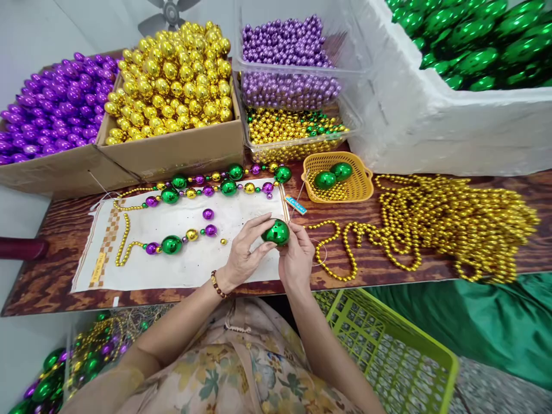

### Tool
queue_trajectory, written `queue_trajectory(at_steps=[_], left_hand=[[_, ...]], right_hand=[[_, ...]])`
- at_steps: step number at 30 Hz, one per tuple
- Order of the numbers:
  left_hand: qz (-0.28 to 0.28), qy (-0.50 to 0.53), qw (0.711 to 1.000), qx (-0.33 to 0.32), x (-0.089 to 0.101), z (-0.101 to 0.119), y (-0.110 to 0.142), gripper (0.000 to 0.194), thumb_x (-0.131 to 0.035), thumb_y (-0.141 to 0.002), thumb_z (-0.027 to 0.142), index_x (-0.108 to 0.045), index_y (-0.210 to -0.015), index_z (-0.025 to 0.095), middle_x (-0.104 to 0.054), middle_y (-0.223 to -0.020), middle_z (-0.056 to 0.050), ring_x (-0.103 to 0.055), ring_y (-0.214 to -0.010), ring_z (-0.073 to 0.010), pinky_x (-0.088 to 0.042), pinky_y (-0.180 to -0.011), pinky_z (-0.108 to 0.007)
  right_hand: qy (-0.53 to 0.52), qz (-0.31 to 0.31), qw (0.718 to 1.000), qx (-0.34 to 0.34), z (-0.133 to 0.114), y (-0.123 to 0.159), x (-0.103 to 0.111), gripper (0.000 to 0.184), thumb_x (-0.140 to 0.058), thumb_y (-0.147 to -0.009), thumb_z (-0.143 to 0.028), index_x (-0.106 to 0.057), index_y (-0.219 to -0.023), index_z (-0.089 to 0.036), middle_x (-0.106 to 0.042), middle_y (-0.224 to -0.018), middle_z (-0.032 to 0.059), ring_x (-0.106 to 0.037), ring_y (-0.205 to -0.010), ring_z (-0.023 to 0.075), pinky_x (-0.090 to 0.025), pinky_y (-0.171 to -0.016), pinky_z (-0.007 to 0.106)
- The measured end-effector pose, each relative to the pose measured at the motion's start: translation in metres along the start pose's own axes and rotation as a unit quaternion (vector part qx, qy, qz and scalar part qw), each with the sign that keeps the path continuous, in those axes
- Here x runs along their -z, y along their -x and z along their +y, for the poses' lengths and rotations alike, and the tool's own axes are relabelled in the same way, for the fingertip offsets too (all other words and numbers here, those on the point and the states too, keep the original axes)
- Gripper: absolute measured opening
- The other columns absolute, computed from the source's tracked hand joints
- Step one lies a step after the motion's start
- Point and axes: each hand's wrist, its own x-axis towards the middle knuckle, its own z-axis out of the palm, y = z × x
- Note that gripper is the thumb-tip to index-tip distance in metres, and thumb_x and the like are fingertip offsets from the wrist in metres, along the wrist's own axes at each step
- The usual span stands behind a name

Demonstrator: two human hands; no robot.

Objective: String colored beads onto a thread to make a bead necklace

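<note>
My left hand [245, 250], with a beaded bracelet at its wrist, pinches a large shiny green bead [276, 232] over the white cloth. Close against the bead's right side, my right hand [297, 253] is closed on a thin needle-like wire [301, 195] that slants up from the fingertips; a pale thread loops out beside that hand. On the cloth [142, 276] lies a partly strung row with a green bead [171, 245], purple and gold beads. A loose purple bead [208, 214] and a small gold bead [223, 241] lie near it. Beyond is a longer bead strand [208, 190].
An orange basket [366, 190] holds two green beads and small gold ones. Gold bead chains [466, 224] heap at right. Behind stand cardboard boxes [181, 149], clear bins [297, 146] and a white foam box [448, 138] of beads. A lime crate [388, 345] sits below the table edge.
</note>
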Motion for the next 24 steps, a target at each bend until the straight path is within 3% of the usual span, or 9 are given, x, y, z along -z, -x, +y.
queue_trajectory(at_steps=[6,11,14,19,24], left_hand=[[-0.002,0.018,1.0,0.008,0.005,-0.005,0.0,0.048,-0.067,-0.092,0.029,-0.057,-0.139,0.028,-0.06,-0.135,-0.013,-0.058,-0.128,-0.0243,-0.05,-0.107,-0.044],[0.028,0.058,0.997,0.053,0.023,-0.007,-0.011,0.046,-0.075,-0.087,0.028,-0.064,-0.131,0.029,-0.06,-0.13,-0.011,-0.059,-0.122,-0.0231,-0.053,-0.102,-0.041],[0.064,0.095,0.99,0.087,0.037,-0.005,-0.024,0.043,-0.079,-0.083,0.03,-0.069,-0.124,0.029,-0.062,-0.125,-0.008,-0.059,-0.12,-0.0216,-0.054,-0.1,-0.037],[0.138,0.229,0.949,0.169,0.053,-0.004,-0.052,0.039,-0.082,-0.078,0.035,-0.073,-0.115,0.029,-0.069,-0.117,-0.005,-0.065,-0.105,-0.0176,-0.055,-0.095,-0.034],[0.141,0.337,0.906,0.213,0.062,-0.001,-0.071,0.038,-0.082,-0.078,0.038,-0.072,-0.113,0.029,-0.07,-0.115,-0.004,-0.068,-0.106,-0.02,-0.056,-0.096,-0.04]], right_hand=[[0.051,-0.004,0.999,0.007,0.005,-0.002,0.004,0.03,-0.076,-0.073,-0.045,-0.07,-0.087,-0.019,-0.07,-0.085,0.0011,-0.062,-0.071,0.0127,-0.049,-0.053,0.02],[0.132,-0.104,0.985,0.045,0.001,0.002,0.024,0.032,-0.071,-0.085,-0.041,-0.069,-0.108,-0.02,-0.072,-0.082,0.0022,-0.069,-0.068,0.0155,-0.055,-0.057,0.026],[0.197,-0.149,0.966,0.081,0.003,0.015,0.041,0.024,-0.067,-0.09,-0.038,-0.07,-0.105,-0.019,-0.075,-0.081,0.0045,-0.072,-0.068,0.0174,-0.057,-0.059,0.028],[0.296,-0.207,0.919,0.158,0.012,0.036,0.062,0.014,-0.063,-0.094,-0.031,-0.071,-0.097,-0.02,-0.075,-0.076,0.0028,-0.072,-0.064,0.0167,-0.06,-0.06,0.028],[0.332,-0.26,0.887,0.189,0.014,0.042,0.063,0.013,-0.059,-0.096,-0.026,-0.071,-0.099,-0.021,-0.074,-0.074,0.0007,-0.072,-0.061,0.0149,-0.06,-0.058,0.024]])
